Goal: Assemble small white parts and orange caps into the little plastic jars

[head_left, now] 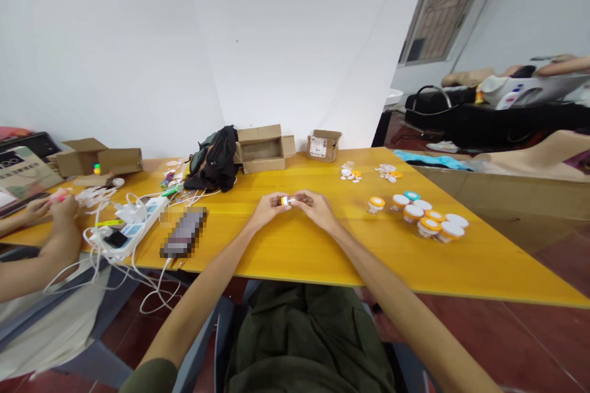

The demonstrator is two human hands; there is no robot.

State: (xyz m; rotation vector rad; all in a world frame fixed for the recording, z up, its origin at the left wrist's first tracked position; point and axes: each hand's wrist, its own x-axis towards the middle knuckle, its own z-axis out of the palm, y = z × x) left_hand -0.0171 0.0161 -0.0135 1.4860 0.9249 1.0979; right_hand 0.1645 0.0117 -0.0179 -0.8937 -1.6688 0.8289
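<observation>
Above the middle of the table, my left hand (267, 210) and my right hand (317, 209) meet at a small white and orange piece (286, 201). The fingers of both are closed on it, one hand from each side, and they cover much of it. Its exact kind is too small to make out. To the right of my hands stands a clear container with an orange and white lid (377, 202). Farther right is a group of similar containers, with white, orange and one teal lid (412, 195).
Small white and orange parts (350, 173) and clear pieces (388, 172) lie at the back right. Cardboard boxes (262, 148) and a black bag (212, 159) line the wall. A phone (184, 232) and a power strip (138, 227) with cables sit left, near another person's hands (64, 206).
</observation>
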